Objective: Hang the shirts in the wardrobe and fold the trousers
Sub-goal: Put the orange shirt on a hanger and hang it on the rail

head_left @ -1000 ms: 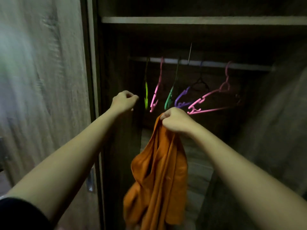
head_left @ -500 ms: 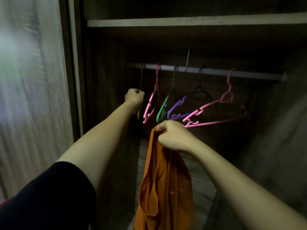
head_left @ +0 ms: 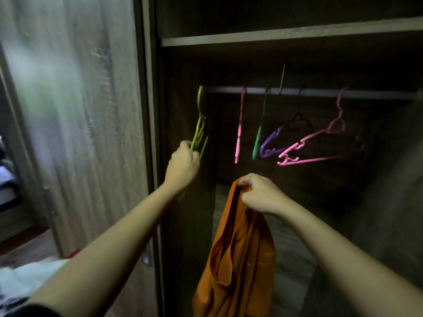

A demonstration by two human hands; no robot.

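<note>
Having closed around the yellow-green hanger [head_left: 199, 131] it was only reaching for a second ago, the left hand [head_left: 183, 167] tilts it off the rail [head_left: 320, 92] of the wardrobe [head_left: 274, 35], while the right hand [head_left: 258, 194] grips the orange shirt [head_left: 238, 259] bunched below, ready for hanging.

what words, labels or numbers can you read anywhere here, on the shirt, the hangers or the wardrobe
None: no readable text appears in this view.
Orange shirt: plain fabric, no print or tag showing.
Yellow-green hanger and the other hangers on the rail: no markings visible; dim and blurred.
Wardrobe door: wood grain only, motion-blurred.
</note>
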